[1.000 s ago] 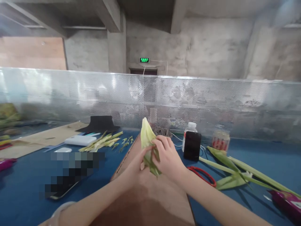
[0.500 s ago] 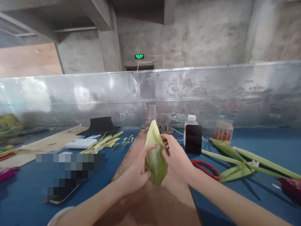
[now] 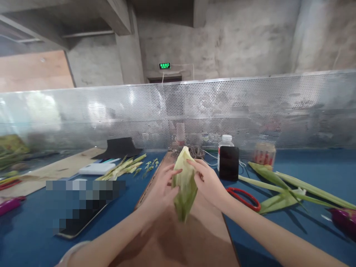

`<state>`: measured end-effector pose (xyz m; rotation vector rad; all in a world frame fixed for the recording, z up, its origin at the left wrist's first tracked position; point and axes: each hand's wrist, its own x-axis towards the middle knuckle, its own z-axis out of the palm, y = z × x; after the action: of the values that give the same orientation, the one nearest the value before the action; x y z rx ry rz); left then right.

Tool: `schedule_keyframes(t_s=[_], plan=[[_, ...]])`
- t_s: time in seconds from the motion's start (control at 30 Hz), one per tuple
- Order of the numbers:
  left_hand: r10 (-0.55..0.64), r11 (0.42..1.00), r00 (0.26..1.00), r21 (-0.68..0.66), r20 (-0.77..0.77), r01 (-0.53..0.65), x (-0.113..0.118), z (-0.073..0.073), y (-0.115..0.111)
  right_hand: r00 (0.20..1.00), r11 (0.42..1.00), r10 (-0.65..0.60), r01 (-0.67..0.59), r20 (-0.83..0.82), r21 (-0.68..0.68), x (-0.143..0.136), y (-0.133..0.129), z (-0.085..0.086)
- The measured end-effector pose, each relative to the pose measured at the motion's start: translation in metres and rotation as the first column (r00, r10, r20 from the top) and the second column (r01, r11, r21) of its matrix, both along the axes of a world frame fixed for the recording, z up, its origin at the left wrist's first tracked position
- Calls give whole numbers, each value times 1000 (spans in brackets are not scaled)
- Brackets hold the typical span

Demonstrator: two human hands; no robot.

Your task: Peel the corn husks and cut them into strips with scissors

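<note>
Over the brown board [image 3: 205, 237], a pale green corn husk [image 3: 185, 185] stands upright between my two hands, its yellowish tip up and its darker end down. My left hand [image 3: 164, 185] grips its left edge, fingers bent and the index finger lying across the front. On the opposite edge, my right hand [image 3: 207, 180] pinches the husk near the top, with its other fingers curled. Parts of the fingers are hidden behind the husk.
Red-handled scissors [image 3: 244, 198] and loose green husks [image 3: 280, 202] lie on the blue table to the right. Behind them stand a black phone [image 3: 228, 163], a white-capped bottle [image 3: 226, 139] and a clear container [image 3: 264, 154]. Husk strips [image 3: 125, 167] lie left. A perforated metal screen [image 3: 194, 107] closes the back.
The husk has turned and narrowed at its lower end, and its tip sits slightly lower. My left fingers have spread along its edge; my right index finger has moved onto its front.
</note>
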<state>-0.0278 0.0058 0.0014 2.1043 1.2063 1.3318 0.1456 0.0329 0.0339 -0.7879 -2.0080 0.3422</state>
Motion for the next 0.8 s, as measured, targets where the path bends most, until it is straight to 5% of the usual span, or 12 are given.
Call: schedule_keyframes(t_s=[0.2, 0.47, 0.57, 0.7, 0.8], plan=[[189, 973, 973, 157, -129, -168, -4, 9, -2, 992, 995, 102, -104, 80, 15, -2, 2, -4], [119, 986, 993, 115, -11, -117, -8, 10, 3, 985, 978, 174, -175, -21, -112, -4, -2, -1], [102, 993, 984, 39, 145, -109, -8, 13, 0, 951, 901, 203, -274, -232, -336, -4, -7, 3], [66, 996, 939, -80, 337, -41, -7, 16, -4, 805, 695, 187, -514, -563, -504, -4, -9, 8], [36, 997, 926, -78, 376, -7, -6, 15, -5, 774, 669, 146, -537, -617, -514, -3, -8, 9]])
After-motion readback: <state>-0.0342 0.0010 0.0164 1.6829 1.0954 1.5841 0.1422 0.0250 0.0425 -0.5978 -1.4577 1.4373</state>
